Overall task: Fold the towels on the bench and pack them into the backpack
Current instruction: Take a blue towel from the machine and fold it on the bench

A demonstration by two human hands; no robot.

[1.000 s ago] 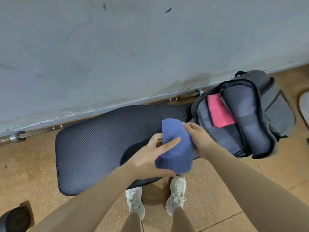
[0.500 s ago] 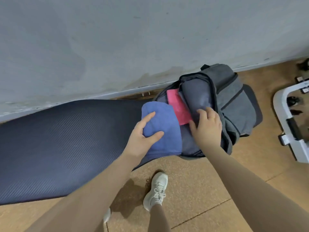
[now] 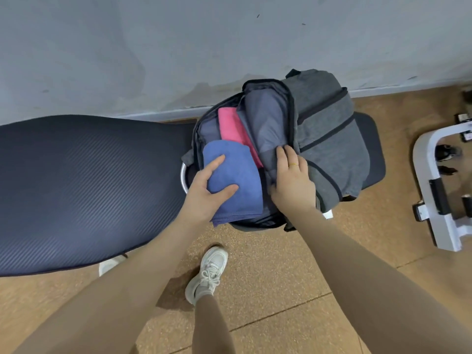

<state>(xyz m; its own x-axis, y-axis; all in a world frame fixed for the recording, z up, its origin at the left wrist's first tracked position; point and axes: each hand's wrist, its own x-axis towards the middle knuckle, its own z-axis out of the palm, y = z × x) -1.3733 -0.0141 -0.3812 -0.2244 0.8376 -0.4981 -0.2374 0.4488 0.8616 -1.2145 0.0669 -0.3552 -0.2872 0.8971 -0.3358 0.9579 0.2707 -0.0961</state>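
Left hand gripped folded blue towel at grey backpack mouth, beside pink towel; right hand, fingers curled, held the front flap; padded surface alongside.

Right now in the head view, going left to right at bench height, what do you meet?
Dark ribbed bench pad → left hand holding the folded blue towel → right hand on the open grey backpack → white metal equipment frame.
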